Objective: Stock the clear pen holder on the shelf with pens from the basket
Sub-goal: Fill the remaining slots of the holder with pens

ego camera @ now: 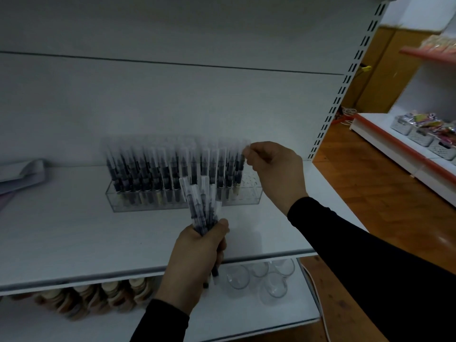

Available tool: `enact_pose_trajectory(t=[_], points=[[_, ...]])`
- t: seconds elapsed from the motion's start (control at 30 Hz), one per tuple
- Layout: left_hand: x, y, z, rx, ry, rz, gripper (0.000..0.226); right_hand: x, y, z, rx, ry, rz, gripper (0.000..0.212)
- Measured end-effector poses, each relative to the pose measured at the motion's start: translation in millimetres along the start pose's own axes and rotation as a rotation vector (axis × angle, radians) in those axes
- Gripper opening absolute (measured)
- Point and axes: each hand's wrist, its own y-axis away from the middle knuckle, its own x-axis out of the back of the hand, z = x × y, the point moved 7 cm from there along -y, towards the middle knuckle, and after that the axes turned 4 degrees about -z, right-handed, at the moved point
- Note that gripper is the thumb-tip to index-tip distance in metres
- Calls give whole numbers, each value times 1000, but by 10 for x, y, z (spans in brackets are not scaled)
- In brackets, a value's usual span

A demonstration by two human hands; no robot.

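On the white shelf (pixel 74 233) stood the clear pen holder (pixel 183 197), its rows filled with upright pens (pixel 158 169) across nearly the whole width, only the holes at the right end appearing vacant. The left hand (pixel 197 262) was clenched around a reserve bundle of pens (pixel 203 208) in front of the holder. The right hand (pixel 274 169) pinched the cap of one pen (pixel 240 159) at the rightmost filled row; stocking was judged almost complete, and the basket was not in view.

The holder (pixel 182 198) stands on the shelf (pixel 74 238), pens (pixel 158 174) upright in it, its right end bare. Glasses (pixel 261 277) sit on the lower shelf (pixel 246 314).
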Motion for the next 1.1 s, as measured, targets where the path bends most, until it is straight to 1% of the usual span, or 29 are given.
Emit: enact_pose_trajectory(t=[0.17, 0.27, 0.4, 0.47, 0.57, 0.63, 0.7, 0.77, 0.87, 1.0, 1.1], points=[[-10, 7, 0, 12, -7, 4, 27, -16, 32, -24, 23, 36, -19, 14], [-16, 20, 10, 12, -5, -1, 26, -52, 39, 14, -6, 36, -56, 10], [-22, 20, 5, 12, -7, -15, 26, -69, 43, 46, -26, 57, -83, 12], [-22, 14, 5, 9, -15, -17, 26, -65, 63, 68, -27, 83, -94, 11], [-26, 10, 8, -2, -28, -19, 30, -29, 132, 134, -57, 80, -88, 11], [-24, 6, 3, -7, -26, -15, 32, -4, 207, 163, -87, 87, -86, 15], [-36, 4, -5, -7, -29, -23, 29, -24, 300, 217, -136, 22, -142, 21], [-65, 8, -18, -4, -31, -41, 28, -102, 415, 259, -213, -122, -257, 20], [-112, 10, -46, 1, -64, -68, 31, -198, 564, 240, -282, -241, -389, 19], [-164, 9, -73, 2, -142, -103, 42, -287, 658, 193, -318, -340, -511, 16], [-205, 23, -65, -7, -176, -114, 40, -309, 658, 235, -344, -375, -536, 13]])
